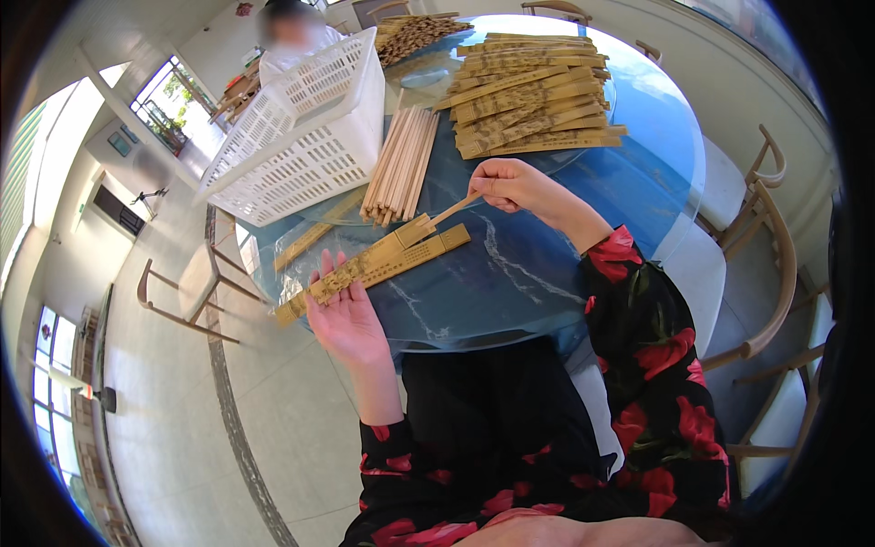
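My left hand (348,314), palm turned up, grips a long gold printed paper chopstick sleeve (394,248) between thumb and fingers. The sleeve slants up to the right over the table's near side. A second gold sleeve (442,246) lies along it, overlapping at the lower left. My right hand (515,187) pinches the upper end of pale wooden chopsticks (453,211). Their lower end meets the open end of the held sleeve and seems to be partly inside it. Beyond my left hand, a bundle of bare wooden chopsticks (401,164) rests on the table.
A large heap of gold sleeves (538,96) covers the far right of the round blue table (519,264). A white slotted plastic basket (310,137) stands at the left edge. Behind lies another pile of sticks (419,36). Chairs (775,273) surround the table; a person (296,41) sits across.
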The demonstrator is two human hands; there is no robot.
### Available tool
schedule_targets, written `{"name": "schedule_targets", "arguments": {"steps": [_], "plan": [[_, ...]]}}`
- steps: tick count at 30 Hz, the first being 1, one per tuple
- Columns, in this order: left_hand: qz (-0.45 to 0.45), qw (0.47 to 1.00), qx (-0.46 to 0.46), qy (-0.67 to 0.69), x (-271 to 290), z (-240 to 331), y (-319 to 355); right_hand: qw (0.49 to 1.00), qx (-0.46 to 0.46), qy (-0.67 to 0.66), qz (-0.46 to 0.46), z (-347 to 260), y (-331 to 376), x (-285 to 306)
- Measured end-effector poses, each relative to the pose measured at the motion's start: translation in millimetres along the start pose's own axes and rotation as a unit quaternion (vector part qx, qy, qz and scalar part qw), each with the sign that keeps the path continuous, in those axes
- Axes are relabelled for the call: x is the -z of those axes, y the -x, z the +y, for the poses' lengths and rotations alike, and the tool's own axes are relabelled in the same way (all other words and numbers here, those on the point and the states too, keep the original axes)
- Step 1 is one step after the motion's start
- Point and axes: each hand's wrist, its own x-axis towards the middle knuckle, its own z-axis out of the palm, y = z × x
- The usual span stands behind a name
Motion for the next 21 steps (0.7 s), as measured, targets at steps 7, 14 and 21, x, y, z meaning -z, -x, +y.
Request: {"name": "schedule_targets", "arguments": {"steps": [7,14,21], "plan": [[0.079,0.99,-0.075,-0.092,44.1,35.5,-33.4,0.989,0.033,-0.11,0.09,-2.7,-0.8,5.8],[-0.003,0.98,-0.007,-0.2,35.7,13.7,-32.0,0.973,0.097,-0.126,0.169,-7.1,11.7,20.4],[-0.041,0.97,0.045,-0.234,21.8,11.7,-18.7,0.985,0.091,-0.04,0.138,-3.0,5.1,-2.8]]}}
